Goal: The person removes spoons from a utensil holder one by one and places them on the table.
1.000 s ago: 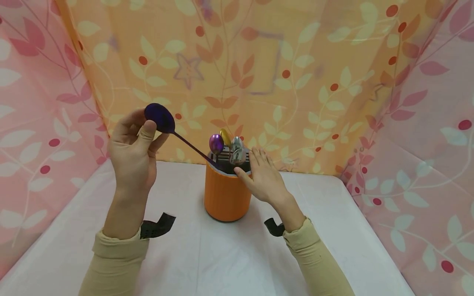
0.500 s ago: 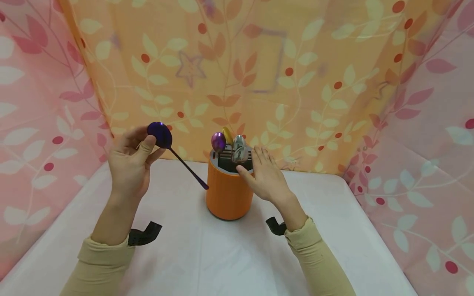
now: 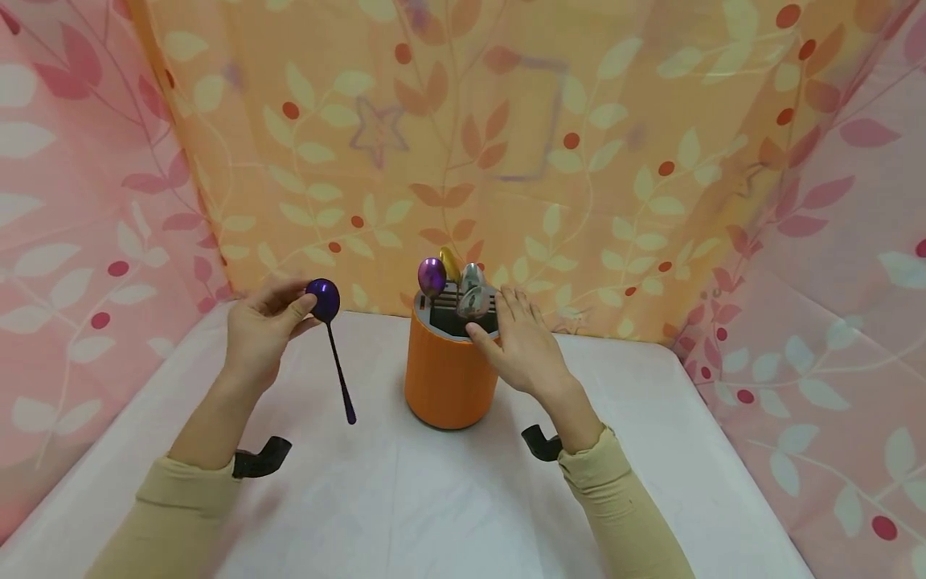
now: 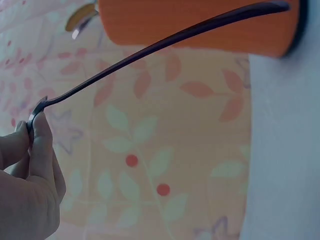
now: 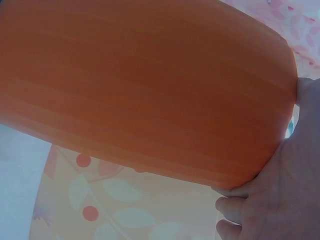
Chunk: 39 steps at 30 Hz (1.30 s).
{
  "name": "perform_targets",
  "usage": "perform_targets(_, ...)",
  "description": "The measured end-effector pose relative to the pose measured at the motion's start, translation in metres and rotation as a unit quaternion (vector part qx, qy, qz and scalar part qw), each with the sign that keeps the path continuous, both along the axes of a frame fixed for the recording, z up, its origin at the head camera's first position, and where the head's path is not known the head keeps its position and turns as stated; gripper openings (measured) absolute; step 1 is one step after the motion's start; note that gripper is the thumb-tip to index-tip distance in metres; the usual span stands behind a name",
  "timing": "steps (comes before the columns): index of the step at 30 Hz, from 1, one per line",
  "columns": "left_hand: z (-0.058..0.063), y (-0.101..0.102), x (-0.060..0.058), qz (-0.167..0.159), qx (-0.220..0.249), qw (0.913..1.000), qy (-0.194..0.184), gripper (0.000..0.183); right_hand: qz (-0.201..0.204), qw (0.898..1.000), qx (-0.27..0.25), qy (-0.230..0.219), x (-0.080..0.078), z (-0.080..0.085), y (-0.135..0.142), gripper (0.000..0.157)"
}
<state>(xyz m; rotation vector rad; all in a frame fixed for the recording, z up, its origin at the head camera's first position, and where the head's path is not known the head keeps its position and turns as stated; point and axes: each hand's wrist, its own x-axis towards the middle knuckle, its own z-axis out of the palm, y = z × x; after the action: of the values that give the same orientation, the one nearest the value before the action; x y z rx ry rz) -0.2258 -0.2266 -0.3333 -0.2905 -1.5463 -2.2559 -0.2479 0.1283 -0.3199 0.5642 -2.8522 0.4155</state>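
In the head view my left hand (image 3: 255, 342) pinches a dark purple spoon (image 3: 325, 301) by its bowl, between thumb and fingers. The long handle hangs downward, left of an orange cylindrical cutlery holder (image 3: 450, 378). In the left wrist view the spoon's handle (image 4: 165, 44) stretches across in front of the orange holder. My right hand (image 3: 526, 347) rests on the holder's right rim with fingers extended, its thumb at the front rim. Bowl-up in the slotted top stand a bright purple spoon (image 3: 432, 276), a gold spoon (image 3: 448, 262) and silver spoons (image 3: 473, 302); their handles are hidden inside.
A white cloth (image 3: 434, 498) covers the table under the holder. Behind it hangs an orange leaf-patterned curtain (image 3: 506, 104), with pink patterned curtains (image 3: 832, 322) at both sides. A black wrist mount (image 3: 262, 458) juts from each sleeve.
The dark purple spoon has come out of the holder. My left hand has lowered it at the left, and its handle has swung from slanting into the holder to hanging down. My right hand stays on the rim.
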Motion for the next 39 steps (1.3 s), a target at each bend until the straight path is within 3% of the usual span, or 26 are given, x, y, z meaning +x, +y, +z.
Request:
perform_targets(4, -0.011, -0.021, -0.007, -0.009, -0.063, 0.9971, -0.042, 0.030, 0.000, 1.000, 0.000, 0.001, 0.000, 0.000, 0.000, 0.095)
perform_targets(10, -0.019, -0.059, -0.012, -0.008, -0.142, 0.9842, -0.105, 0.027, -0.003, 1.000, 0.002, -0.002, 0.001, 0.000, 0.000, 0.094)
perform_targets(13, -0.020, -0.079, -0.013, -0.008, -0.194, 0.9724, -0.130, 0.024, -0.004, 1.000, 0.002, -0.002, 0.000, -0.001, 0.000, 0.094)
perform_targets(17, -0.021, -0.105, -0.015, -0.005, -0.272, 0.9483, -0.164, 0.030, -0.006, 1.000, 0.002, -0.004, 0.000, -0.001, 0.000, 0.095)
perform_targets(22, -0.031, -0.138, -0.019, -0.013, -0.331, 0.9230, -0.195, 0.036, -0.007, 1.000, 0.001, -0.008, 0.001, -0.001, 0.000, 0.096)
perform_targets(27, -0.046, -0.166, -0.025, -0.018, -0.364, 0.9081, -0.207, 0.042, -0.006, 1.000, 0.001, 0.001, 0.000, -0.001, 0.000, 0.097)
perform_targets(32, -0.057, -0.183, -0.027, -0.023, -0.353, 0.9071, -0.228, 0.017, -0.003, 1.000, 0.001, 0.004, -0.001, -0.004, 0.001, 0.098)
perform_targets(39, -0.067, -0.193, -0.031, -0.020, -0.373, 0.8913, -0.257, 0.039, -0.003, 1.000, 0.000, 0.006, 0.000, -0.004, 0.002, 0.098)
